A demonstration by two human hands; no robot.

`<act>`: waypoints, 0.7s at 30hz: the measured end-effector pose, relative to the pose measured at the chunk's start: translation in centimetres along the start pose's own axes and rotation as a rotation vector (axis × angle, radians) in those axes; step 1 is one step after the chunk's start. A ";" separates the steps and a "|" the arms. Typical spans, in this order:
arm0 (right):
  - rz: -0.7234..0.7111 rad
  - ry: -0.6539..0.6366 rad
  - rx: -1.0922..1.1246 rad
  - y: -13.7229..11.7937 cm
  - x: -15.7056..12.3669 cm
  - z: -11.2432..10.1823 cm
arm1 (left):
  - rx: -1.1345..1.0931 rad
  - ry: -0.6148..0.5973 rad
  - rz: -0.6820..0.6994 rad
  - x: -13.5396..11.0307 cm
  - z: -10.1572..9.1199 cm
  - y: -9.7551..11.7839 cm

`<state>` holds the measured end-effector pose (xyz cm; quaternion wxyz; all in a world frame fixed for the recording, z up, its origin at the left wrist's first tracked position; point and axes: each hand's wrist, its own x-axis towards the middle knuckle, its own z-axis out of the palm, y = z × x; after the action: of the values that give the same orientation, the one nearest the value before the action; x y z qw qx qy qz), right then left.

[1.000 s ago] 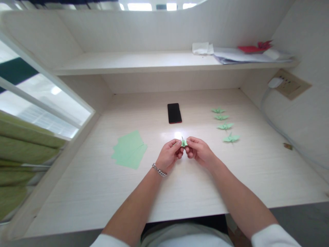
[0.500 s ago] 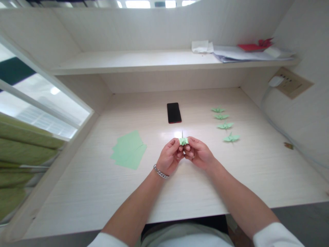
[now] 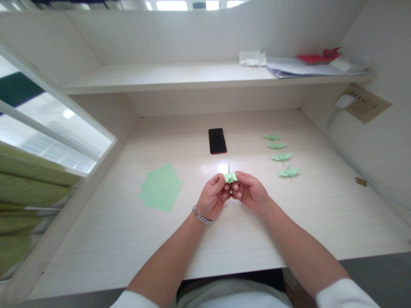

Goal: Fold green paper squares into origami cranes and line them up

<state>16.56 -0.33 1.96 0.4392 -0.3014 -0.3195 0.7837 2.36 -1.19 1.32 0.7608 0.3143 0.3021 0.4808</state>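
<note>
A small green paper crane [image 3: 230, 177] is held between both hands above the middle of the desk, a thin point sticking up from it. My left hand [image 3: 213, 193], with a chain bracelet at the wrist, pinches its left side between thumb and fingers. On the other side, my right hand [image 3: 250, 190] pinches the right end. The fingertips hide the underside of the crane. To the right, several finished-looking green paper cranes [image 3: 281, 157] stand in a column. Left of the hands lies a fanned pile of green paper sheets [image 3: 160, 188].
A black phone [image 3: 217, 140] lies beyond the hands on the desk [image 3: 105, 239]. The shelf [image 3: 167, 75] above carries papers [image 3: 289, 66] and a red folded paper [image 3: 330, 53]. A charger [image 3: 344, 101] with a cable sits in the right wall socket.
The crane and both hands have shifted very slightly to the right. Slightly more of the crane's left and right sides shows between the fingers. Both hands keep their pinch.
</note>
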 end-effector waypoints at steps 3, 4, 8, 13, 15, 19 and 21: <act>-0.010 -0.011 -0.083 -0.5 -0.1 -0.4 | 0.057 0.031 -0.007 0.1 -0.2 0.0; -0.010 -0.006 -0.110 -0.6 -0.1 -0.5 | 0.079 0.045 -0.007 0.2 -0.3 0.0; 0.017 0.007 -0.152 -0.7 -0.1 -0.7 | 0.110 0.052 -0.020 0.3 -0.5 0.2; 0.022 0.006 -0.097 -0.5 -0.1 -0.6 | 0.061 0.038 -0.077 0.3 -0.5 0.5; 0.040 -0.002 -0.052 -0.4 -0.1 -0.6 | 0.031 0.026 -0.080 0.3 -0.5 0.5; 0.049 -0.071 0.108 0.2 0.2 -0.7 | -0.074 -0.036 -0.069 0.3 -0.7 0.1; 0.033 -0.089 0.169 0.6 0.3 -0.8 | -0.115 -0.062 -0.059 0.3 -0.9 -0.1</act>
<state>16.73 -0.15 1.01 0.4354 -0.2332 -0.2667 0.8276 1.87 -0.83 0.63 0.8004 0.2757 0.2594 0.4649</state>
